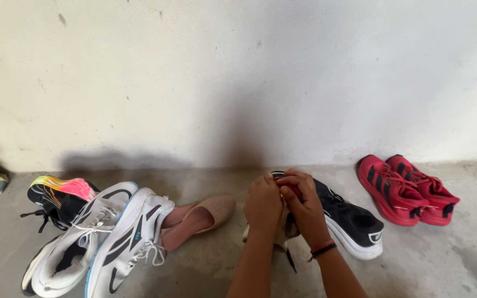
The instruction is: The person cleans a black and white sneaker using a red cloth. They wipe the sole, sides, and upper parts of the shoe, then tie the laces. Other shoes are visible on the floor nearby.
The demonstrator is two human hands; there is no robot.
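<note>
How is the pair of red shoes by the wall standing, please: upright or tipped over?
Upright: the red shoes rest on their soles, side by side, laces facing up.

Black shoe's [349,221] toe behind hands [285,204]

Two bare forearms come up from the bottom edge of the frame, just right of centre, and end in the left hand [263,205] and the right hand [303,203] near the middle. No sleeves show on either arm; both are uncovered as far as the picture reaches. The right wrist carries two thin bands [322,249] set close together, one red and one black, lying at a slant across it. The left wrist is plain. No rings or gloves are visible on the fingers.
</note>
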